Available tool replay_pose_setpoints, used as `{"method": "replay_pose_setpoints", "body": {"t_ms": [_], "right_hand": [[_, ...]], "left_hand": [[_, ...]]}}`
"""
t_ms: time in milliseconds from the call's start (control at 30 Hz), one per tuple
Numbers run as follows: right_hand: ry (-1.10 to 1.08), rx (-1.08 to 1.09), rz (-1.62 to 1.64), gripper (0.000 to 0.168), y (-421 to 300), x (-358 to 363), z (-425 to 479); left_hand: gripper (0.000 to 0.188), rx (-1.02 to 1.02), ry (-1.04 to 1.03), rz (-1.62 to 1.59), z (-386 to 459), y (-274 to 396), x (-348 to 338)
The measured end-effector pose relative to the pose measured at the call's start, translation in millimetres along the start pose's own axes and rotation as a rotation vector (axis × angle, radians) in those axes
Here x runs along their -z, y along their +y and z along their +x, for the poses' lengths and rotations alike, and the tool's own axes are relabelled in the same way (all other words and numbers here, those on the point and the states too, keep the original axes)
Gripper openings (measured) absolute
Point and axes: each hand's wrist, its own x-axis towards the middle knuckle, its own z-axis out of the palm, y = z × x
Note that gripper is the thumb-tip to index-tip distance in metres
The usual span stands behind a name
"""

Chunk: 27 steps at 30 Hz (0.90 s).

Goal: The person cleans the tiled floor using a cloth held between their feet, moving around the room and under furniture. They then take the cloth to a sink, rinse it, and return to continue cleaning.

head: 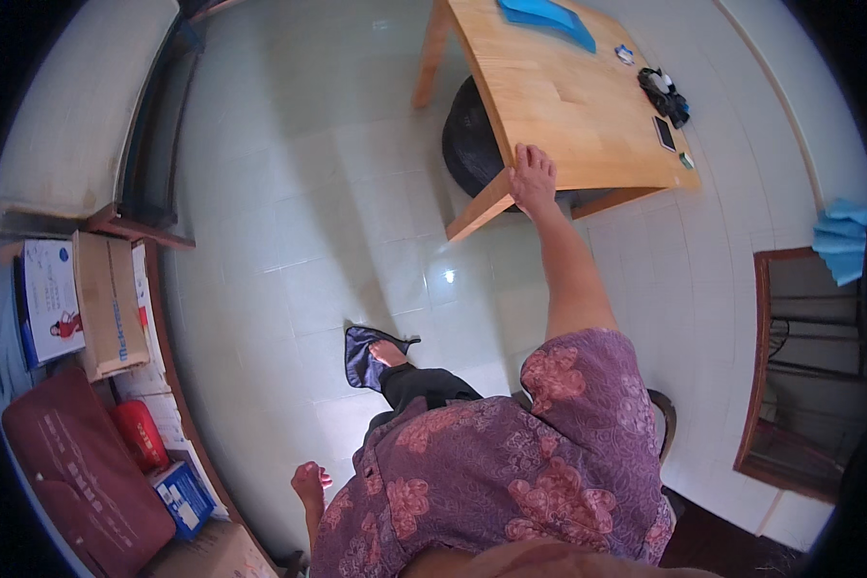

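My right hand (534,178) rests on the near corner of a light wooden table (578,101), its fingers lying over the top; I see no object in it. My left hand (310,482) hangs low at my left side, apart from everything, with its fingers loosely curled and its palm hidden. One bare foot (388,352) stands on a dark blue cloth (361,365) spread on the tiled floor (260,303). On the tabletop are a blue sheet (553,20), a smartphone (664,134), a small green-and-white item (686,160) and a black bundle (663,95).
A large dark round object (469,141) sits under the table. Along the left, a shelf holds a cardboard box (112,303), a maroon bag (87,469), a red case (140,436) and a blue box (184,498). A wood-framed window (809,376) is at right, near a light-blue cloth (844,242).
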Motion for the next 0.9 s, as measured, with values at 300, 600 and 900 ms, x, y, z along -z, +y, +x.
{"method": "replay_pose_setpoints", "body": {"t_ms": [300,600,900], "right_hand": [[-0.006,-0.096,-0.060,0.055,-77.3,14.7,-86.6],[-1.139,0.040,0.251,0.037,-238.7,25.3,-385.7],[-1.011,0.760,0.268,0.025,-351.0,12.8,-469.6]], "left_hand": [[0.007,-0.081,-0.165,-0.104,25.8,-75.8,58.1],[0.017,-0.331,0.026,0.345,-19.3,-210.4,188.5],[0.013,0.199,0.401,-0.017,-132.2,-303.7,305.0]]}}
